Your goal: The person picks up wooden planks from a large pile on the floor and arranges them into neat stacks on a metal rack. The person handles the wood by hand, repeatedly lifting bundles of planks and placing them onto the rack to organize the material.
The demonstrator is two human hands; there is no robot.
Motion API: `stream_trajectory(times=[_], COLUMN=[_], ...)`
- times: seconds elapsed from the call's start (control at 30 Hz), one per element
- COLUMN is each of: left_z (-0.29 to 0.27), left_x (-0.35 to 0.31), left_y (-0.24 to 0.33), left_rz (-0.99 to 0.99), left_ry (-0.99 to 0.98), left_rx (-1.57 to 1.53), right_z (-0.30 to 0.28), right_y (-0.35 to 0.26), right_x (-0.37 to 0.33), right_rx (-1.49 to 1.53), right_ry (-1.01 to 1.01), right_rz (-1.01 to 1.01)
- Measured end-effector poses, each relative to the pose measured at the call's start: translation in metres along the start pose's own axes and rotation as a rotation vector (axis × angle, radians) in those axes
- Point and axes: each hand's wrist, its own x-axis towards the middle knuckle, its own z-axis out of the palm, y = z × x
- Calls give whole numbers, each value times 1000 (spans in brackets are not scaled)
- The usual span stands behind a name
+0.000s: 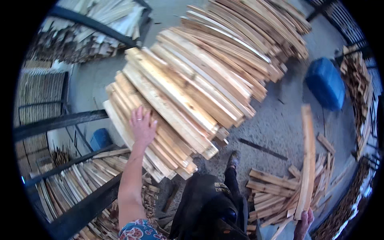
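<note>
My left hand (143,125) lies on a big stack of long, pale wooden boards (180,90) in front of me. Its fingers are spread on the top boards and grip nothing; a ring shows on one finger. Low on the right, my right hand (304,224) is closed round the near end of a single wooden board (307,160). That board points up and away, its far end clear of the stack. Part of my right hand is cut off by the dark picture rim.
A heap of shorter boards (272,188) lies at lower right. Beyond it are a blue plastic container (326,84) and another board stack (244,28). Dark metal rack bars (64,124) with more wood stand on the left. A dark strip (263,149) lies on the concrete floor.
</note>
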Motion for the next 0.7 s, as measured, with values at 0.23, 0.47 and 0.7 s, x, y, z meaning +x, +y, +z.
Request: stream_trajectory(times=[0.23,0.47,0.7], left_z=[24,15,26], left_x=[-6,-25,11], left_y=[-32,-46,-18], left_rz=[75,-328,-66], left_ry=[316,511,370], left_rx=[-216,-899,-318], right_z=[173,354,335], right_y=[-101,-59,85], right_x=[38,45,86], right_rx=[-4,-32,-236], right_ry=[-237,-701,-409], right_rz=[-387,-512,-50])
